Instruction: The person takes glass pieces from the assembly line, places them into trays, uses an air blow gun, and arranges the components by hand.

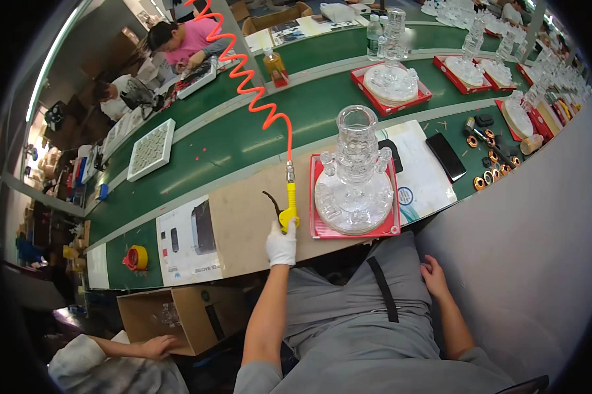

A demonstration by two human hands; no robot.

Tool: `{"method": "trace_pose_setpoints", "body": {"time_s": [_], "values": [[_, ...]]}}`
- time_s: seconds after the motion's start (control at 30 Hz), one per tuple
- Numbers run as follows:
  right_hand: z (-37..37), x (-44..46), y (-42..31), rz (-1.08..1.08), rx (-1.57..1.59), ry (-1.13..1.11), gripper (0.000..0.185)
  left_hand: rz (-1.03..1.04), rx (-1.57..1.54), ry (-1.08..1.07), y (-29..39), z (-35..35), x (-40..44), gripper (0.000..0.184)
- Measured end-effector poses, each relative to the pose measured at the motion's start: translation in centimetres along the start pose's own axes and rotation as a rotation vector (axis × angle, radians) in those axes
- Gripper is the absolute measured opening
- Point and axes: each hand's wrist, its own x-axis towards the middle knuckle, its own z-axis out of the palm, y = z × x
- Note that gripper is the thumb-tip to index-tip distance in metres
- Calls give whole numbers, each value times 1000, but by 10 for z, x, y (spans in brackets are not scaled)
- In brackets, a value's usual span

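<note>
My left hand (282,245), in a white glove, is wrapped round a yellow air blow gun (288,209) at the bench edge. A red coiled hose (246,75) runs up from the gun's metal fitting. Just right of it, a clear glass-like piece (357,154) with a tall ribbed neck stands upright on a round base. That base sits in a red tray (316,226), with small clear parts around the neck. My right hand (435,278) is bare and hangs beside my right thigh, fingers loosely apart and holding nothing.
Similar clear pieces in red trays (391,110) line the bench behind. On the right lie a black phone (445,157) and several copper-coloured rings (487,177). A tape roll (135,257) sits left. A co-worker's hand (161,347) rests at a cardboard box (194,325) below.
</note>
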Motion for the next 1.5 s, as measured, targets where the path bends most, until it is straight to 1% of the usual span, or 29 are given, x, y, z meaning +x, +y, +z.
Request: {"method": "trace_pose_setpoints", "body": {"time_s": [0.03, 0.13, 0.2, 0.23, 0.27, 0.3, 0.33, 0.37, 0.43, 0.47, 0.5, 0.53, 0.57, 0.6, 0.7, 0.73, 0.77, 0.83, 0.93, 0.97, 1.0, 1.07, 1.13, 1.17, 1.23, 1.33, 1.43, 1.47, 1.5], "values": [[-7, -8, -21, 85, 135, -26, 30, -28, -181, 5, -5, 5, -5, 41], [-34, -15, -58, 47, 216, -179, 33, -63, -514, 96, 51, -11, -63, 38], [-48, -24, -109, -100, 465, -245, 31, -240, -799, -62, 83, -24, -111, 29], [-48, -30, -132, -106, 550, -311, 47, -226, -914, -44, 100, -23, -136, 25], [-45, -28, -154, -120, 629, -387, 65, -39, -749, -113, 106, -24, -149, 23], [-33, -25, -178, -232, 726, -418, 78, 10, -691, -209, 128, -33, -162, 27], [-18, -29, -203, -338, 824, -450, 92, 205, -553, -298, 128, -30, -173, 41], [-8, -34, -226, -434, 926, -476, 106, 259, -638, -367, 138, -24, -181, 46], [-13, -42, -265, -308, 1027, -679, 129, 389, -201, -684, 151, -30, -185, 52], [-16, -45, -275, -234, 1066, -758, 141, 421, -214, -675, 148, -27, -186, 56], [-19, -34, -274, -251, 964, -798, 138, 454, -231, -675, 146, -24, -187, 60], [-17, -22, -262, -271, 1030, -835, 135, 482, -332, -599, 143, -22, -186, 50], [-17, -21, -264, -284, 1095, -863, 132, 497, -286, -617, 137, -20, -188, 46], [-16, -22, -265, -278, 1173, -804, 113, 514, -244, -638, 129, -19, -188, 41], [-35, 8, -265, -250, 1100, -829, 99, 593, -37, -684, 104, -23, -180, 32], [-38, 21, -264, -312, 1080, -762, 87, 610, 27, -662, 84, -19, -175, 32], [-47, 47, -253, -359, 901, -677, 83, 628, 91, -638, 73, -16, -173, 32], [-65, 102, -228, -439, 545, -495, 77, 590, -26, -496, 93, -36, -146, 24], [-57, 135, -229, -219, 458, -141, 67, 714, -236, -135, 165, -62, -83, 11], [-51, 154, -220, -178, 423, -125, 68, 780, -312, -13, 192, -72, -66, 27], [-44, 177, -200, -132, 389, -105, 68, 946, -245, 199, 225, -80, -46, 43], [-25, 210, -172, -54, 227, -88, 70, 1074, -179, 383, 283, -85, -12, 55], [0, 236, -156, -24, 57, -146, 74, 1038, -175, 473, 325, -64, 20, 52], [18, 242, -147, -72, 98, -68, 74, 974, -31, 246, 339, -64, 27, 48], [25, 226, -174, 43, 166, -246, 76, 816, 249, -200, 360, -63, 38, 46], [59, 259, -142, -225, 99, -66, 79, 705, 361, -225, 358, -36, 61, 41], [60, 241, -172, -165, 147, -126, 80, 696, 476, -334, 361, -61, 62, 39], [48, 221, -208, -37, 129, -302, 84, 625, 429, -400, 362, -73, 63, 38], [59, 234, -199, -95, 64, -248, 83, 600, 379, -414, 358, -76, 70, 38]]}}
